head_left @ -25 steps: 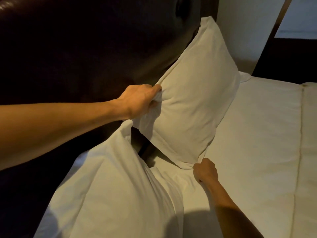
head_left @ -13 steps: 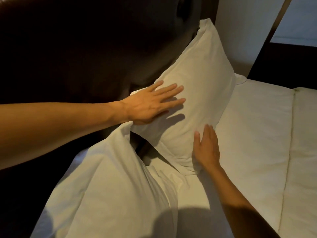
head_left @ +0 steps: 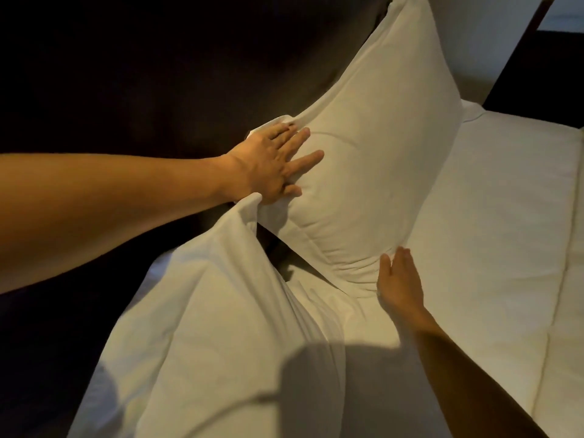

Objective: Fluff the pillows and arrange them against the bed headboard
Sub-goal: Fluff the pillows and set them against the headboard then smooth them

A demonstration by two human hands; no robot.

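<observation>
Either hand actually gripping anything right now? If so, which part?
Nothing is gripped. The left hand lies flat with straight fingers on the far pillow near its left edge; the right hand touches its lower corner, open.

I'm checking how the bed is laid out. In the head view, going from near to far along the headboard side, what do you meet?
Near pillow → right hand at the far pillow's lower edge → left hand flat on the far pillow → far pillow leaning on the dark headboard.
</observation>
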